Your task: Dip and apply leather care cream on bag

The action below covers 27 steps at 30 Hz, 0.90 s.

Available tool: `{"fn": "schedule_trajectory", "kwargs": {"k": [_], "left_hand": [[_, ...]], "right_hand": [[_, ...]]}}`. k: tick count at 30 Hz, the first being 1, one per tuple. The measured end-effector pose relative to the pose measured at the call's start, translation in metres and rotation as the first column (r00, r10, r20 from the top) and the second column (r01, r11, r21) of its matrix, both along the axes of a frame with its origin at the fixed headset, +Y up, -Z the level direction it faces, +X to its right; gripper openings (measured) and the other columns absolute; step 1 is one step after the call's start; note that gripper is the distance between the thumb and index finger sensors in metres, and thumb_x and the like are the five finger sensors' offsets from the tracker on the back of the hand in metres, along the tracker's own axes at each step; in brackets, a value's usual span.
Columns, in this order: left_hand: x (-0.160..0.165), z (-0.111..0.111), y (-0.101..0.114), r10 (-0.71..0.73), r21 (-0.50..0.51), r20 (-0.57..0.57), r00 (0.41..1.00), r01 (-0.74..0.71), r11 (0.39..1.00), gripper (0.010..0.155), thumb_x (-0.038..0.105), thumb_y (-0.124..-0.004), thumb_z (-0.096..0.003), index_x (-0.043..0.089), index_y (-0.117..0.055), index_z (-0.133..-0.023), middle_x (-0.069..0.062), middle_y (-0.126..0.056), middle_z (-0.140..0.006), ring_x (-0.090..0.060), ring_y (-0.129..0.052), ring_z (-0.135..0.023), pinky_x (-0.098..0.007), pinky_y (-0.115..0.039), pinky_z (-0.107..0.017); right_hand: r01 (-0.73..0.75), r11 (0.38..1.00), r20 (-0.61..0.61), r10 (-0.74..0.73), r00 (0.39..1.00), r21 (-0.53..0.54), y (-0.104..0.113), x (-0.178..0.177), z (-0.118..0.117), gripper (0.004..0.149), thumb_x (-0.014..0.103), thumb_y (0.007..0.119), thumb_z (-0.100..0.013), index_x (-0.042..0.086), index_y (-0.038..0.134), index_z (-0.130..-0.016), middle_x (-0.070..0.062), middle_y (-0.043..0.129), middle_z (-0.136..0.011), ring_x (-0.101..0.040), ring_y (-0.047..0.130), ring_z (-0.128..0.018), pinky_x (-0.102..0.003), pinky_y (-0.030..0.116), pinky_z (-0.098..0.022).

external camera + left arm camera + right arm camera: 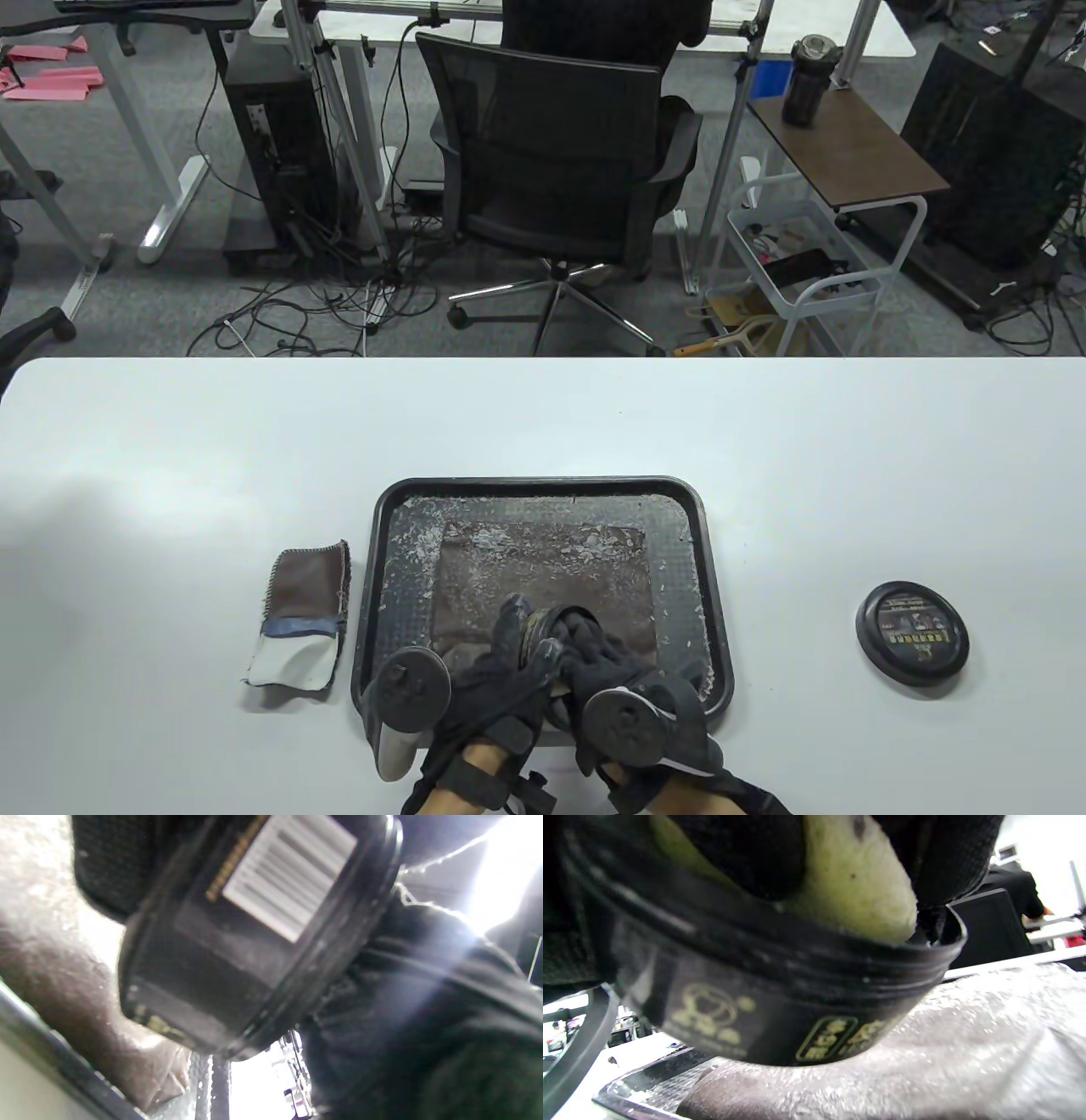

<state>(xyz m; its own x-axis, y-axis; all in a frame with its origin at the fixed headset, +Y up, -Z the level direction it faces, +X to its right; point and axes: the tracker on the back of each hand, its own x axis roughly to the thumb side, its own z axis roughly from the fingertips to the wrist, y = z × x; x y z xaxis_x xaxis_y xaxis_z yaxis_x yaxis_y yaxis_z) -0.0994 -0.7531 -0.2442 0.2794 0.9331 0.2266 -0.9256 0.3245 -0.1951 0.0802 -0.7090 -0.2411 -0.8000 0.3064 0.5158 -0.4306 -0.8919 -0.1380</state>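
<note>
Left hand gripping cream jar, right hand pressing sponge inside (above tray's near edge).

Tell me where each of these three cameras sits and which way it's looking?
Table view: above, looking down at the tray and both gloved hands, left hand, right hand.
Left wrist view: low, facing the cream jar; a dark glove at right.
Right wrist view: low, under the jar's rim; gloved fingers press a yellowish sponge.
Both wrist views share the jar.
</note>
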Motion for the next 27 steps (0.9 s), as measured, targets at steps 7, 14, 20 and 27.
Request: {"fn": "schedule_trajectory", "kwargs": {"k": [7,14,20,27], "left_hand": [[-0.008,-0.005,-0.007,0.109,-0.034,-0.005,0.994,-0.109,0.993,0.082,0.055,-0.071,-0.0579,-0.003,-0.044,-0.108,-0.037,-0.071,-0.080,-0.055,-0.097,-0.052,-0.047,-0.092,-0.030],[-0.021,-0.011,-0.019,0.219,-0.119,0.028,0.975,-0.215,0.969,0.081,0.057,-0.070,-0.0582,-0.003,-0.047,-0.108,-0.035,-0.074,-0.078,-0.052,-0.098,-0.048,-0.045,-0.092,-0.028],[-0.028,-0.015,-0.016,0.227,-0.110,0.029,0.973,-0.223,0.969,0.083,0.058,-0.069,-0.0587,-0.004,-0.045,-0.108,-0.035,-0.075,-0.079,-0.050,-0.099,-0.050,-0.045,-0.091,-0.029],[-0.056,-0.016,-0.008,0.119,-0.043,-0.046,0.992,-0.121,0.992,0.083,0.059,-0.068,-0.0584,-0.005,-0.047,-0.107,-0.034,-0.077,-0.075,-0.047,-0.100,-0.044,-0.043,-0.091,-0.025]], "right_hand": [[0.020,0.998,-0.090,-0.016,0.996,0.052,-0.003,0.000,0.001,0.053,0.023,0.088,-0.039,0.009,0.079,-0.089,-0.022,0.089,-0.086,-0.042,0.094,-0.070,-0.050,0.082,-0.048],[-0.002,0.994,-0.242,0.029,0.970,0.113,-0.004,-0.003,0.005,0.052,0.023,0.089,-0.038,0.020,0.081,-0.089,-0.013,0.085,-0.092,-0.037,0.087,-0.079,-0.048,0.076,-0.055],[0.018,0.985,-0.233,0.023,0.972,0.174,0.000,-0.001,0.008,0.052,0.022,0.088,-0.039,0.018,0.081,-0.090,-0.014,0.086,-0.093,-0.038,0.087,-0.080,-0.049,0.076,-0.056],[0.082,0.965,-0.159,-0.042,0.986,0.250,0.010,0.014,0.010,0.053,0.022,0.088,-0.039,0.016,0.080,-0.091,-0.016,0.087,-0.092,-0.039,0.089,-0.078,-0.050,0.078,-0.054]]}}
